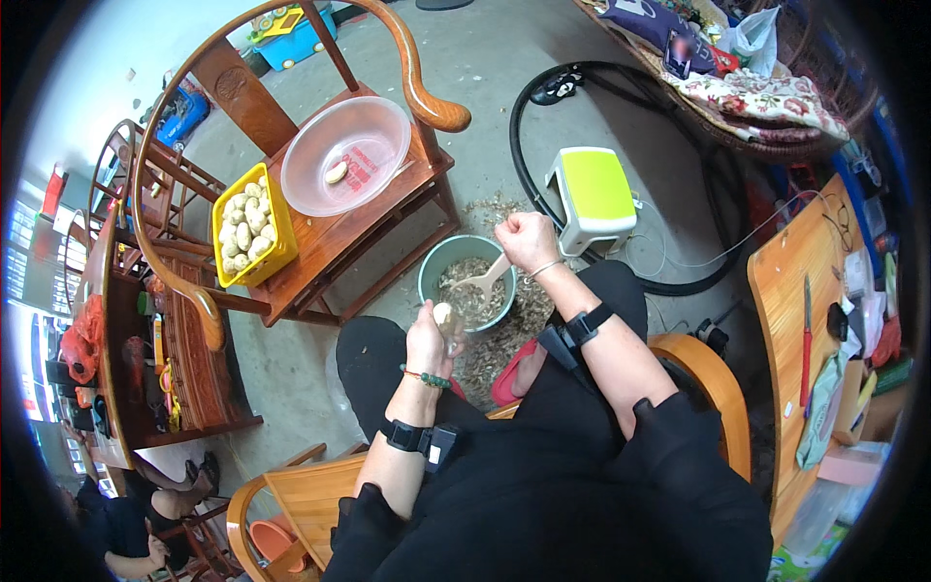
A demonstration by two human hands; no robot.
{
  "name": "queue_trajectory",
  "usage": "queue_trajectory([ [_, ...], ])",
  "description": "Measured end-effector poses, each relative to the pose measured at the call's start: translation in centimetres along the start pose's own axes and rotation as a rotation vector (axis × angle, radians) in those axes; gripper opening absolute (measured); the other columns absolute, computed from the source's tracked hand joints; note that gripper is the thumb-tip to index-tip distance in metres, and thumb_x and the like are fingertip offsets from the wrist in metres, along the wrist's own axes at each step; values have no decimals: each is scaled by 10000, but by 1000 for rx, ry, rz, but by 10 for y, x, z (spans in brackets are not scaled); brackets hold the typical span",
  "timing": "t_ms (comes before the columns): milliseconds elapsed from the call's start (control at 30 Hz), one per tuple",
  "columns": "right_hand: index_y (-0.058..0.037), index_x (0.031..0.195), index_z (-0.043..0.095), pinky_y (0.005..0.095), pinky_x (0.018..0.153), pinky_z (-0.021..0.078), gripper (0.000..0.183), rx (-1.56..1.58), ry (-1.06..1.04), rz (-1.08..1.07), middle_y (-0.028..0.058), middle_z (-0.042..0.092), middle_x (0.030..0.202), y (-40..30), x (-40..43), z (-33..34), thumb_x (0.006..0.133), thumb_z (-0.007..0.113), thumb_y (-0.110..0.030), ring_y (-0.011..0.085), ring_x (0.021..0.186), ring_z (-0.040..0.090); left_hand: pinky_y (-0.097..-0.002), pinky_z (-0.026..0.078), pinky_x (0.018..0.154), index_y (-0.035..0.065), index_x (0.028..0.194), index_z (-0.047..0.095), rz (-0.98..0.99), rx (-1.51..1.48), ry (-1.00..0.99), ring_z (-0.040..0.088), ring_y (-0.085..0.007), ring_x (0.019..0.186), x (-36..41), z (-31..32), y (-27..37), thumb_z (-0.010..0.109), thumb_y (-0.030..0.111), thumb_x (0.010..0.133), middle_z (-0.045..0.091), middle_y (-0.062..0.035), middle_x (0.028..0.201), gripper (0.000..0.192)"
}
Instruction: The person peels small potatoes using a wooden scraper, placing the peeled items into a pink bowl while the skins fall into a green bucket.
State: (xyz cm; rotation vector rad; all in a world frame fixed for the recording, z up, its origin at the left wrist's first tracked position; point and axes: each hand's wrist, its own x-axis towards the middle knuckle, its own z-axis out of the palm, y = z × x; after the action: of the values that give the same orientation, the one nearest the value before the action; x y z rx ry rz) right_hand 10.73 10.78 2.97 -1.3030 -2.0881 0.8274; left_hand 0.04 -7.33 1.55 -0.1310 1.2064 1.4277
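In my left hand (429,342) is a pale, partly peeled tuber (443,313), held upright near the bucket's front rim. My right hand (527,241) makes a fist around the handle of a beige Y-shaped peeler (481,282), whose forked head hangs over the bucket. Brown peelings (476,273) fill much of the round, pale green bucket (424,275) on the floor between my knees. On a wooden armchair ahead, a yellow basket (282,266) is heaped with pale peeled tubers (246,225). Beside it stands a translucent plastic basin (305,171) with one peeled tuber (336,172) inside.
Scattered peelings (524,327) cover the floor around the bucket. A green-topped stool (596,182) stands right of it, by a coiled black hose (518,138). A red-handled knife (806,356) lies on a wooden board at right. Another person (120,516) sits at lower left.
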Motion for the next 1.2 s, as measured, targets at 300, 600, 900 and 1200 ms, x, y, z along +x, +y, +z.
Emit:
queue_trajectory([
  [300,-65,623,639,412,577,496,216,-98,49,-85,170,601,636,17,9,6,690,556,-252,335,603,607,-229,269,371,61,820,475,-9,74,-68,391,-127,452,-5,2,-2,309,429,952,475,-63,640,425],
  [600,-30,597,616,394,555,481,224,118,-103,-123,183,579,603,-23,-7,0,693,571,-227,325,576,597,-232,256,377,65,825,489,17,89,11,352,-118,430,-10,12,2,302,491,944,445,-39,608,480],
  [900,-52,597,631,388,546,484,214,-10,33,-28,169,584,595,5,6,-4,684,587,-243,322,567,603,-247,312,425,82,809,453,72,81,-135,402,-135,488,-5,5,3,303,461,951,441,-53,598,432],
  [1200,-25,550,580,374,508,456,240,123,-90,-68,178,542,545,-24,-14,2,689,585,-220,310,502,570,-279,381,474,81,893,537,11,-28,62,495,-166,575,-15,20,6,304,548,921,525,-49,687,523],
])
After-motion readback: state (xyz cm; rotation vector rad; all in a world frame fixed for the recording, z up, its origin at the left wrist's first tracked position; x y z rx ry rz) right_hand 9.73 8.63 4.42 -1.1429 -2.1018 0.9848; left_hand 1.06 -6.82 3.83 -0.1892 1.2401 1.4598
